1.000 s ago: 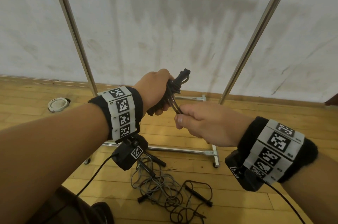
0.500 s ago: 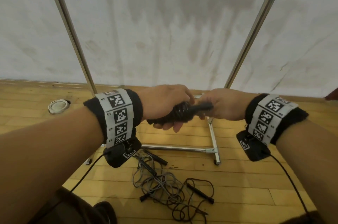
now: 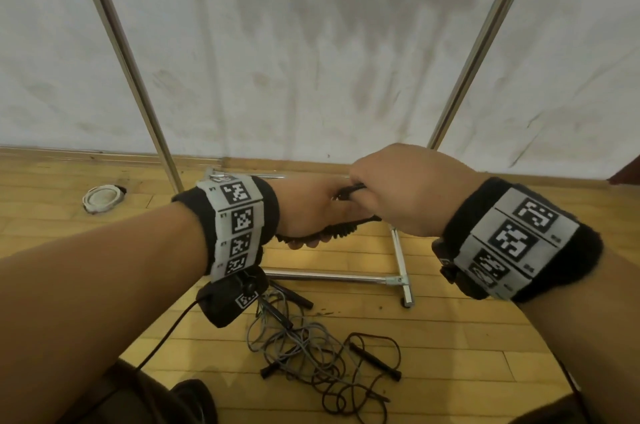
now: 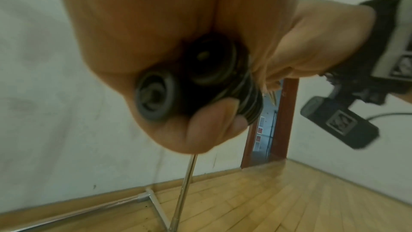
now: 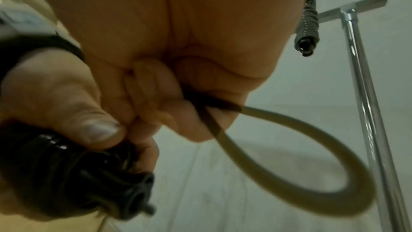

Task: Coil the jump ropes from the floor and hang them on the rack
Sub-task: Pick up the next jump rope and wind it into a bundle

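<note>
My left hand grips a coiled black jump rope, handles bundled side by side; their round end caps show in the left wrist view. My right hand pinches a loop of the rope's cord just right of the bundle. Both hands meet at chest height in front of the metal rack. Loose grey and black ropes lie tangled on the wooden floor below. One wound rope hangs from the rack's top bar.
The rack's two slanted uprights frame the white wall; its base bars lie on the floor. A white round object sits by the left baseboard. A red-framed doorway stands to the right.
The bundle has dropped from upright to lying level in my left hand. My right hand rose and moved over the bundle's right end, drawing out a cord loop.
</note>
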Tool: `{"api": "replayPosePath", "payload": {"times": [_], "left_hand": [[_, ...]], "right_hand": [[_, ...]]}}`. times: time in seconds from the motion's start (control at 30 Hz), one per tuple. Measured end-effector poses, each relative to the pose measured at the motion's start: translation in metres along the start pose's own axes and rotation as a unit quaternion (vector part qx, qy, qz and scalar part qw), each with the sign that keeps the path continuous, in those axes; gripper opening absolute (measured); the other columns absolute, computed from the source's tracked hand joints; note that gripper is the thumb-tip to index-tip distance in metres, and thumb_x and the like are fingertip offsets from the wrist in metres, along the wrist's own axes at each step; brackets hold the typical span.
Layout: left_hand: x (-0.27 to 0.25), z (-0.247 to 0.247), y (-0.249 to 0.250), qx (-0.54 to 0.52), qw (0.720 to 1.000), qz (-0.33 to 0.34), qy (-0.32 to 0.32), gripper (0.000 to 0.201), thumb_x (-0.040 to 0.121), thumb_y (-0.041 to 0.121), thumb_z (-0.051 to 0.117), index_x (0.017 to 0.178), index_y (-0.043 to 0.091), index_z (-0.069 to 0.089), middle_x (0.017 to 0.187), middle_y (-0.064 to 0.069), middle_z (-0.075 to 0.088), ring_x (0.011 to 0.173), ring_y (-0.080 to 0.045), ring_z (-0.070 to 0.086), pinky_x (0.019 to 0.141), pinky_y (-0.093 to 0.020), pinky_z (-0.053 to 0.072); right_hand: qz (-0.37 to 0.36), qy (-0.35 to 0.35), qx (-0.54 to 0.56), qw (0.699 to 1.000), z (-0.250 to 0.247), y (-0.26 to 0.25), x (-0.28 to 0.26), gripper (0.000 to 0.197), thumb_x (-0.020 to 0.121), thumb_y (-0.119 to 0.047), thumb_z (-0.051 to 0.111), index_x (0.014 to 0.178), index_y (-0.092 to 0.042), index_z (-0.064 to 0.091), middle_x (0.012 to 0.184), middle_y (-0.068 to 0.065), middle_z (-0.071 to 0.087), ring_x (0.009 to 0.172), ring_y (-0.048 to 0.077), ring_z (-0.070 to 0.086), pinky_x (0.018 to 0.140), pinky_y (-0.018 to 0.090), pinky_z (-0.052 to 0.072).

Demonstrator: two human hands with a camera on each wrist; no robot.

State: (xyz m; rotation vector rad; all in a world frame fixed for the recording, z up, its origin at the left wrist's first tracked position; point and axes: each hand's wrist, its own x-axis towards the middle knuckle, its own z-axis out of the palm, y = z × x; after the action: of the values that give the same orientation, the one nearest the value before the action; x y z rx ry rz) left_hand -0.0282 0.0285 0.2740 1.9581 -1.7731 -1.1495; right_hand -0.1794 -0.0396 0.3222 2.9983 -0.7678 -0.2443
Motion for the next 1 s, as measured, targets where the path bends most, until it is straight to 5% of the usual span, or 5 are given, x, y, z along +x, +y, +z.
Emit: {"api": "replayPosePath", "payload": {"times": [0.2, 0.53, 0.63, 0.9, 1.0], "left_hand": [[-0.004, -0.015, -0.007, -0.152, 0.987, 0.037, -0.047, 0.030, 0.088, 0.036, 0.086, 0.110, 0.032, 0.066, 0.065, 0.008, 0.062, 0.052, -0.010, 0.054, 0.046, -0.023, 0.046], [-0.006, -0.028, -0.011, -0.330, 0.942, 0.029, 0.047, 0.031, 0.083, 0.013, 0.086, 0.108, 0.013, 0.066, 0.084, -0.005, 0.066, 0.059, -0.015, 0.059, 0.043, -0.026, 0.045], [-0.012, -0.029, -0.011, -0.396, 0.917, 0.052, 0.008, 0.037, 0.076, 0.044, 0.086, 0.099, 0.018, 0.074, 0.088, -0.006, 0.069, 0.056, -0.016, 0.058, 0.041, -0.025, 0.044], [-0.013, -0.014, -0.005, -0.234, 0.970, 0.069, 0.005, 0.022, 0.085, 0.045, 0.074, 0.100, 0.029, 0.070, 0.074, 0.002, 0.070, 0.050, -0.015, 0.055, 0.041, -0.025, 0.043], [-0.014, -0.003, -0.002, -0.080, 0.995, 0.067, 0.000, 0.029, 0.083, 0.050, 0.073, 0.105, 0.032, 0.064, 0.066, 0.005, 0.069, 0.050, -0.011, 0.058, 0.045, -0.025, 0.047]], "right_hand": [[0.037, 0.001, 0.110, 0.993, 0.000, 0.007, -0.017, 0.028, 0.107, -0.039, 0.038, 0.106, -0.022, 0.060, 0.080, -0.005, 0.057, 0.072, 0.011, 0.053, 0.065, 0.029, 0.044], [0.025, 0.003, 0.336, 0.941, 0.016, 0.009, -0.023, 0.022, 0.108, -0.028, 0.039, 0.096, -0.023, 0.057, 0.070, -0.001, 0.062, 0.061, 0.020, 0.061, 0.064, 0.040, 0.055], [0.001, -0.011, 0.357, 0.934, 0.019, 0.014, -0.025, 0.024, 0.108, -0.028, 0.042, 0.093, -0.024, 0.060, 0.073, -0.001, 0.068, 0.063, 0.016, 0.067, 0.063, 0.029, 0.057], [0.010, -0.140, 0.322, 0.936, 0.030, 0.027, -0.011, 0.021, 0.101, -0.043, 0.056, 0.102, -0.029, 0.071, 0.093, -0.004, 0.073, 0.089, 0.012, 0.068, 0.083, 0.027, 0.058], [0.021, -0.150, 0.240, 0.959, 0.031, 0.027, -0.002, 0.011, 0.096, -0.042, 0.064, 0.086, -0.038, 0.070, 0.074, -0.019, 0.070, 0.068, -0.003, 0.063, 0.059, 0.015, 0.051]]}}
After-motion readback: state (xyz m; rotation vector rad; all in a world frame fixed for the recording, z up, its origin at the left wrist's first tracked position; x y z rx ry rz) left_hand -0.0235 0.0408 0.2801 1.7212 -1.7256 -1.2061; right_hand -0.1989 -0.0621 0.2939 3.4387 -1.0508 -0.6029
